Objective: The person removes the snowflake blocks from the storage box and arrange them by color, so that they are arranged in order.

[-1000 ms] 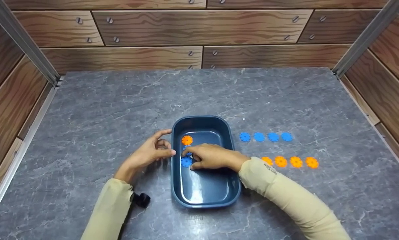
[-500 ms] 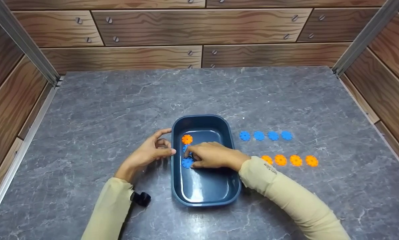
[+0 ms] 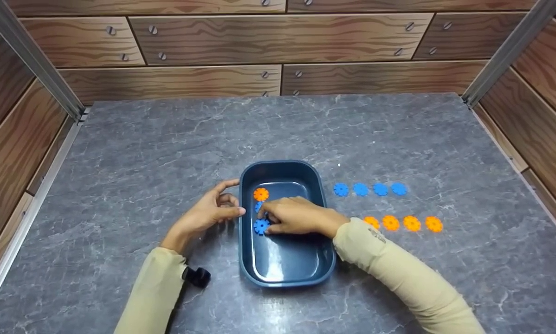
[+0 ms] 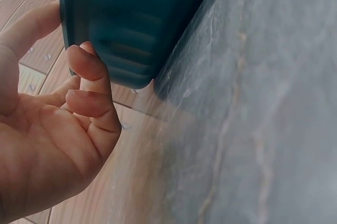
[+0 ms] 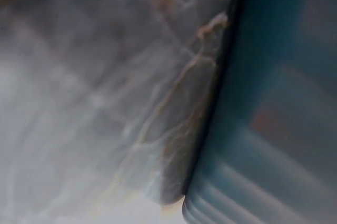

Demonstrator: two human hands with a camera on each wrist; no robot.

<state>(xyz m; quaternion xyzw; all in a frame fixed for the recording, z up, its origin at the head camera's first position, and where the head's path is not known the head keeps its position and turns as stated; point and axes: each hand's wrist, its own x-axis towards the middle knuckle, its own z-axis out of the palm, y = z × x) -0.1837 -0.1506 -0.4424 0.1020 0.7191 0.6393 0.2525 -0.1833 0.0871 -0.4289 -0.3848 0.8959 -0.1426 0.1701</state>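
Note:
A dark blue rectangular tray (image 3: 285,264) stands on the table. Along its left side inside lie an orange slotted disc (image 3: 261,194), a blue slotted disc (image 3: 258,207) partly hidden by a finger, and a lower blue slotted disc (image 3: 261,227). My right hand (image 3: 294,215) reaches over the tray's right wall; its index finger and thumb appear to pinch the lower blue disc by its edge. My left hand (image 3: 214,207) touches the tray's left rim with thumb and index finger, the other fingers loosely bent. The left wrist view shows this hand (image 4: 63,124) beside the tray wall (image 4: 126,29).
Right of the tray is a row of several blue slotted discs (image 3: 360,189). Nearer lies a row of several orange slotted discs (image 3: 412,223), its left end partly covered by my right sleeve (image 3: 398,264). Wood-patterned panels (image 3: 278,39) border the grey marbled table (image 3: 166,134).
My right index finger has shifted slightly right, and the lower blue disc has slid a little toward me. The left hand and the tray have stayed in place.

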